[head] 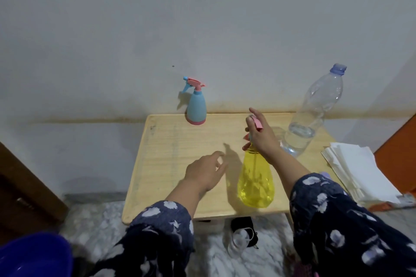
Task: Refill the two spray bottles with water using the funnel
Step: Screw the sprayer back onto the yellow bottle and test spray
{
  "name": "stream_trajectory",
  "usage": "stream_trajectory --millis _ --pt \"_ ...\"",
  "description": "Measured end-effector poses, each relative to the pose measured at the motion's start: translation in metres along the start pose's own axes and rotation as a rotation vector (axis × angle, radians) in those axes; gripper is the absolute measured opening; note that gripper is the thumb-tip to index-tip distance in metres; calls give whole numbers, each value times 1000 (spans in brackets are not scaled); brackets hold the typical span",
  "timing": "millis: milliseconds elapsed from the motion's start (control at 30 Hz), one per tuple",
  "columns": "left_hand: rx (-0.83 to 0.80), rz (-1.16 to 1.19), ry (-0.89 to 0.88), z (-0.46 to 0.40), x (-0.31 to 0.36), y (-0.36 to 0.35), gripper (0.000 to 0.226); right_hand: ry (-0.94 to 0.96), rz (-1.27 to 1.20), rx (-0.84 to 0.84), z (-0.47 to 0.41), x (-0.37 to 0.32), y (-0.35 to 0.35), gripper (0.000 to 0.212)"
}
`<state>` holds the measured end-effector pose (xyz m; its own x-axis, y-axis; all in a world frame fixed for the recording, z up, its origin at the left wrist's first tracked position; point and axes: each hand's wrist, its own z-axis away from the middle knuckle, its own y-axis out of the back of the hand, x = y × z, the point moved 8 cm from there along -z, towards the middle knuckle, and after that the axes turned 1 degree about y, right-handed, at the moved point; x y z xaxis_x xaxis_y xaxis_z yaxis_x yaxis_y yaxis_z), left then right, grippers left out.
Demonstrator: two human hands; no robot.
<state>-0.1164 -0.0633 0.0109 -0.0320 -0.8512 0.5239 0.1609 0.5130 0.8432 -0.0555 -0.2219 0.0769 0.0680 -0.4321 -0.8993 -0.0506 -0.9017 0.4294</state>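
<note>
The step in hand looks like opening or closing the yellow spray bottle (255, 181): the right hand (262, 136) grips its pink spray head (256, 124), fingers curled round the neck with the forefinger lifted clear above. Whether the head is being unscrewed or tightened cannot be told.

Well to the left of that grip and far back by the wall stands the blue spray bottle (196, 105), upright at the rear edge of the wooden table (162, 164), its pink-and-blue trigger head on. It is opaque, so its fill is hidden.

Nearer, left of the grip and lower, the left hand (206, 174) hovers over the table with fingers loosely spread, holding nothing and apart from the yellow bottle's body.

Directly below the grip the yellow bottle stands upright near the front edge. It is translucent; a dip tube shows faintly inside, but no clear water line, so its level is uncertain.

Just right of the grip and slightly behind stands a clear water bottle (315, 112), capped, with water only in its lower part. Further right lies a stack of white paper (355, 171).

No funnel can be made out with certainty.

The next move probably calls for the left hand to steady the yellow body while the right turns the head, since a light bottle near the edge could tip or spin.
</note>
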Motion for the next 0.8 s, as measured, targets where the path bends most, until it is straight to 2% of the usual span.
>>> stream_trajectory --millis 133,233,500,667,800 --pt "-190 -89 177 15 -22 -17 43 -95 18 -40 38 40 15 29" --pt "-242 -151 270 31 -27 -20 45 -196 31 -68 67 73 32 31" --pt "-212 -182 349 68 -16 -37 46 -255 90 0 117 129 87 33" --pt "-206 -156 351 85 -3 -53 44 -244 154 65 132 140 107 33" --pt "-198 -139 349 92 3 -60 42 -246 178 44 142 136 106 28"
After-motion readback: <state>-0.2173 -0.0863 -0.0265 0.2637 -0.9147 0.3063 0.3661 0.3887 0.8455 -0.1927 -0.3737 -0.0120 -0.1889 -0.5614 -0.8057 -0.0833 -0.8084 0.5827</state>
